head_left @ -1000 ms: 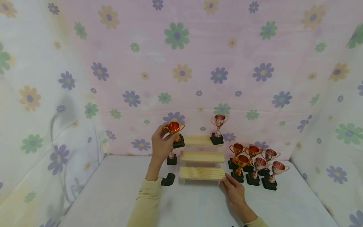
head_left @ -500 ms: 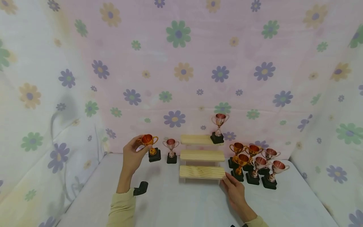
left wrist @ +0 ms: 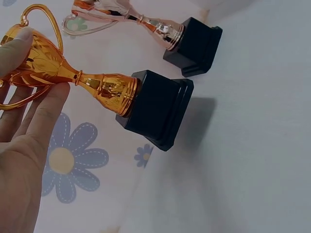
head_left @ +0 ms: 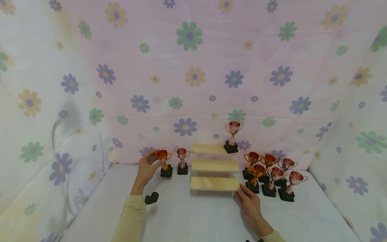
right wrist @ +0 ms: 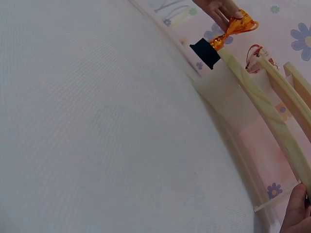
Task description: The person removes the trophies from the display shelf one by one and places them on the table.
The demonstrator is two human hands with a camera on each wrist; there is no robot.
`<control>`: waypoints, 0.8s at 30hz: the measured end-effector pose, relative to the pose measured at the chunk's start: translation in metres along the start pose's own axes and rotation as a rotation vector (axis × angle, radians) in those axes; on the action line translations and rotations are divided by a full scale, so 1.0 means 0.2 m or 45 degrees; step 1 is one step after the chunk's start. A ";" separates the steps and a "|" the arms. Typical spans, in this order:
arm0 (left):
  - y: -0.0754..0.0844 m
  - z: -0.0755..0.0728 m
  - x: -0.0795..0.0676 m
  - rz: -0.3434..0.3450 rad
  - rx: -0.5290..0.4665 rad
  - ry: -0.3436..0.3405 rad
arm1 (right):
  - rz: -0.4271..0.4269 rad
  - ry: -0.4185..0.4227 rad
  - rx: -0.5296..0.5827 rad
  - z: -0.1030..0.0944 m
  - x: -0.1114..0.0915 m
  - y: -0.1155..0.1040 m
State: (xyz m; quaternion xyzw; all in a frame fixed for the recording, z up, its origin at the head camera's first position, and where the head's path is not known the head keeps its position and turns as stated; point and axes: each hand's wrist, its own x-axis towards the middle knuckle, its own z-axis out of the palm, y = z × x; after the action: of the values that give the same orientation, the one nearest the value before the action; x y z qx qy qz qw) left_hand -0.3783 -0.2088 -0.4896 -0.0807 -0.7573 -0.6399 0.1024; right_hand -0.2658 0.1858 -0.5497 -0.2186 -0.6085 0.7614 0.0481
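My left hand [head_left: 147, 168] holds a gold trophy cup [head_left: 164, 165] by its bowl, at the left of the table. In the left wrist view, thumb and fingers lie around the bowl, and the black base [left wrist: 155, 107] is close over the white cloth, with a shadow beside it. Just right of it stands a rose-gold trophy [head_left: 182, 158], upright on the table. My right hand [head_left: 251, 205] grips the right end of the lowest step of a three-step wooden stand [head_left: 214, 184]. Its thumb shows on the step's edge in the right wrist view; most of the hand is out of frame there.
One rose-gold trophy [head_left: 232, 134] stands at the right end of the top step. Several gold and rose-gold trophies [head_left: 276, 174] are grouped on the table right of the stand. A floral cloth backdrop [head_left: 195, 77] rises behind the white table [head_left: 193, 218].
My left hand has carried the gold trophy from beside the top step leftward and down to beside the rose-gold trophy, shifting slightly right at the end. My right hand stays on the stand.
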 end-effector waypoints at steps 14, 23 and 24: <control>-0.09 0.06 0.07 -0.087 -0.010 -0.054 | -0.043 -0.011 0.020 0.00 -0.01 0.01; -0.10 0.09 0.08 -0.109 -0.089 -0.015 | -0.031 0.005 0.004 0.00 0.01 0.01; -0.10 0.09 0.09 -0.108 -0.095 -0.006 | -0.031 0.000 0.005 0.00 0.01 0.01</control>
State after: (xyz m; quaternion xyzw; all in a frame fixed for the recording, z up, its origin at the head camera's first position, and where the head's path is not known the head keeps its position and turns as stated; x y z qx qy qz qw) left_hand -0.4009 -0.1939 -0.5069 -0.0538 -0.7359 -0.6713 0.0705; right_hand -0.2665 0.1865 -0.5514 -0.2110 -0.6096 0.7619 0.0578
